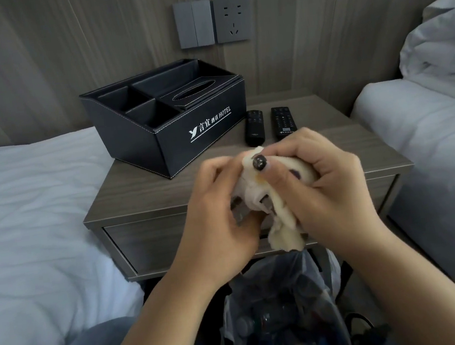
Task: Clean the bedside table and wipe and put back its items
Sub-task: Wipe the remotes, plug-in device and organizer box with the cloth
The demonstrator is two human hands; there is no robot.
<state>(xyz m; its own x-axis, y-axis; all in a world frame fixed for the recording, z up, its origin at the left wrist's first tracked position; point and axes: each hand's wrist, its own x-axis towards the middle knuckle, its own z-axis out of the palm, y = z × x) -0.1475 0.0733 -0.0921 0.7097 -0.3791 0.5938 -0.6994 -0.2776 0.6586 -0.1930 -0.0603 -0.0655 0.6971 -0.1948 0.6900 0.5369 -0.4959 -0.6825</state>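
Both hands grip a cream cloth (268,196) in front of the surface (143,193): the left hand (220,218) is curled around its lower folds, possibly also around something grey, while the right hand (321,187) pinches the bunched top. Beyond the right hand lie two remotes (269,125); beyond the left hand stands the black organiser box (164,128).

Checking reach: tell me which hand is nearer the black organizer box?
Left. The left hand sits just in front of the organizer box; the right hand is further right, before the remotes.
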